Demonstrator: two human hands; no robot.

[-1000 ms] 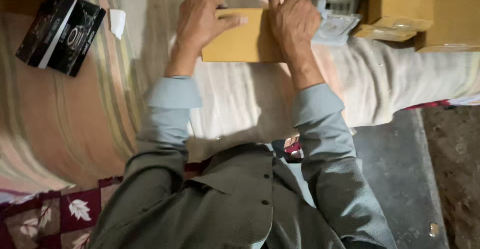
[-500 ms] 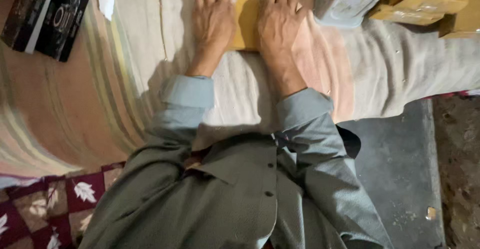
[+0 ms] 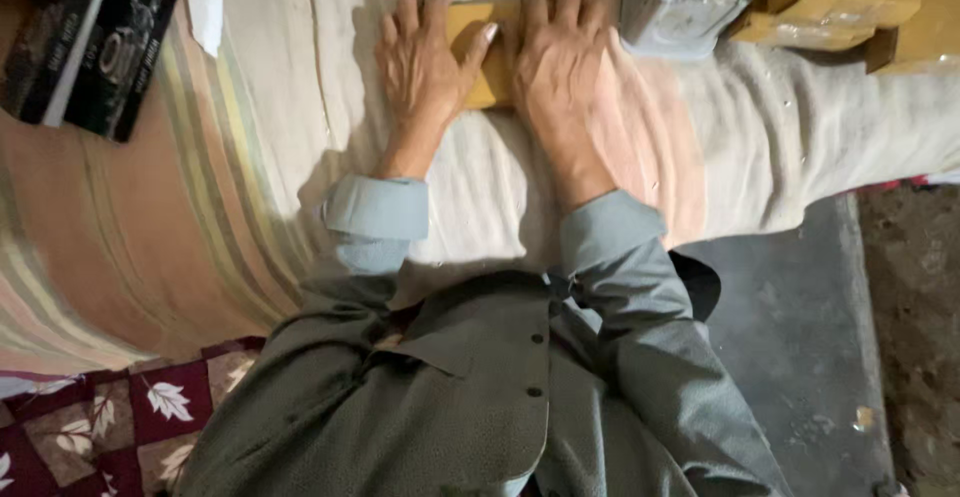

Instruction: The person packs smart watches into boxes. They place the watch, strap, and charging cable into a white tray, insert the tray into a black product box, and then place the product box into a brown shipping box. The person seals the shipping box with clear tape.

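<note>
A flat yellow-brown piece of card or paper (image 3: 483, 62) lies on a pale striped cloth (image 3: 260, 187) near the top of the view. My left hand (image 3: 425, 67) rests flat on its left part, fingers spread and the thumb across the card. My right hand (image 3: 560, 62) presses flat on its right part, fingers together. Both hands cover most of the card, so only a narrow strip between them shows. Both grey-green sleeves (image 3: 600, 287) run down to my body at the bottom.
A black boxed item (image 3: 85, 47) and a small white scrap (image 3: 207, 17) lie at the upper left. A clear plastic pack (image 3: 680, 12) and yellow cardboard boxes (image 3: 850, 2) stand at the upper right. Grey floor (image 3: 800, 337) is at the right; a maroon leaf-patterned cloth (image 3: 100, 417) is bottom left.
Both hands have closed in over the card and flattened on it; a second ago they held its edges with more of it showing. The view has shifted, so the card sits higher.
</note>
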